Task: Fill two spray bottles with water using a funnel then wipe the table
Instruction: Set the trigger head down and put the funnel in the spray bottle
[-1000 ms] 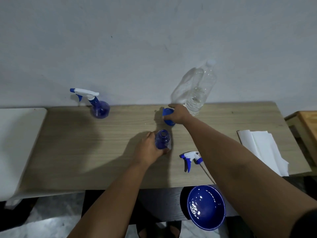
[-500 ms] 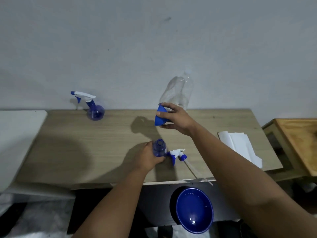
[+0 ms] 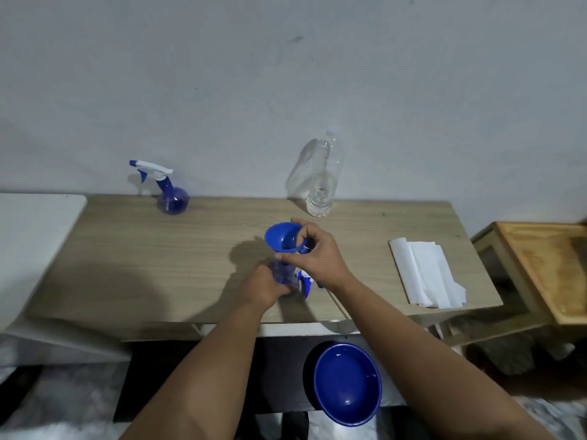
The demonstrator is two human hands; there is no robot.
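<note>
On the wooden table [image 3: 158, 265], the left hand [image 3: 265, 285] grips an open spray bottle [image 3: 283, 274] while the right hand [image 3: 313, 254] pinches the blue funnel [image 3: 282, 238] over its neck; no readable label anywhere.

Both hands [image 3: 265, 285] forward, fingers [image 3: 287, 257] curled.

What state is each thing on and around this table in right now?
Funnel: upright, on the open bottle's neck.
Open bottle: uncapped, upright.
Left hand: grips the open bottle.
Right hand: pinches the funnel.
Far spray bottle: capped, upright.
Clear bottle: upright, little water.
Loose sprayer head: lying flat.
Paper towels: folded flat.
</note>
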